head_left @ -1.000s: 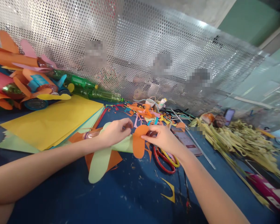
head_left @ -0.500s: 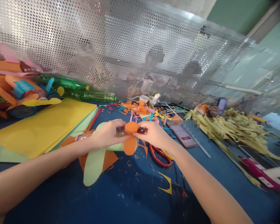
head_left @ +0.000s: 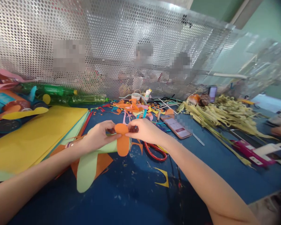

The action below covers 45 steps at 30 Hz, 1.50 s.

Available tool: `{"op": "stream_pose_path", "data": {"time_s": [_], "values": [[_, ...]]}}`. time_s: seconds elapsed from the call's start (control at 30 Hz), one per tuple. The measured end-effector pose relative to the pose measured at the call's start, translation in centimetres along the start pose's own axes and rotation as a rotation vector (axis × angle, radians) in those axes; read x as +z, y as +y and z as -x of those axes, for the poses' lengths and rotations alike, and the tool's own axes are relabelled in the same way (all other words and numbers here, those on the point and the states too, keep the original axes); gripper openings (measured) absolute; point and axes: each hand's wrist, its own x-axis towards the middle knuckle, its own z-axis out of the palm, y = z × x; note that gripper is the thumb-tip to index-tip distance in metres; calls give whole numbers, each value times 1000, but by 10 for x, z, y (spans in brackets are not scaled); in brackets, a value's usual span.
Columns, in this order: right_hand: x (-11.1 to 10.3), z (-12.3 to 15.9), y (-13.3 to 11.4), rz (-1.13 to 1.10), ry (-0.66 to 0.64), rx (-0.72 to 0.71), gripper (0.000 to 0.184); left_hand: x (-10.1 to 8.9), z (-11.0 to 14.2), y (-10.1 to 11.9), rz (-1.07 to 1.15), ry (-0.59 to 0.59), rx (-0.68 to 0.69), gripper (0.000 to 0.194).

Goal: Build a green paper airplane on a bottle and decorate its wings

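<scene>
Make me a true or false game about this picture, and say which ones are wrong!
1. The left hand and right hand hold an orange, round-ended paper piece. True.
2. The biggest paper sheet on top at the left is blue. False: that flat rectangular paper sheet is yellow.
3. An oblong phone lies on the blue table. True.
4. The right hand grips the red looped handle. False: the red looped handle lies on the table.
5. Green plastic bottles lie on their sides. True.
</scene>
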Motion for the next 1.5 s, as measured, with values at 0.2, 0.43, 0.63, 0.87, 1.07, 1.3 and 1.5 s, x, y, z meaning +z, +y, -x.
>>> {"op": "stream_pose_path", "data": {"time_s": [0.2,0.43,0.63,0.87,1.07,1.3,1.5], "values": [[-2,0,1,17,-5,20,7,0,-1,1,-42,-12,14,13],[-2,-1,2,20,-22,19,7,1,-1,0,-74,1,19,13],[-2,-1,2,26,-39,11,7,-1,-1,5,-104,-10,-13,17],[2,-1,5,3,-72,-1,7,0,-2,6,-118,-47,-49,13],[-1,-1,7,-39,-107,46,9,0,-1,2,-112,-61,-14,15],[-3,-1,12,-132,-118,21,16,2,1,3,-160,-59,38,12],[12,-2,5,-37,-70,44,19,1,2,3,-129,-62,53,17]]}}
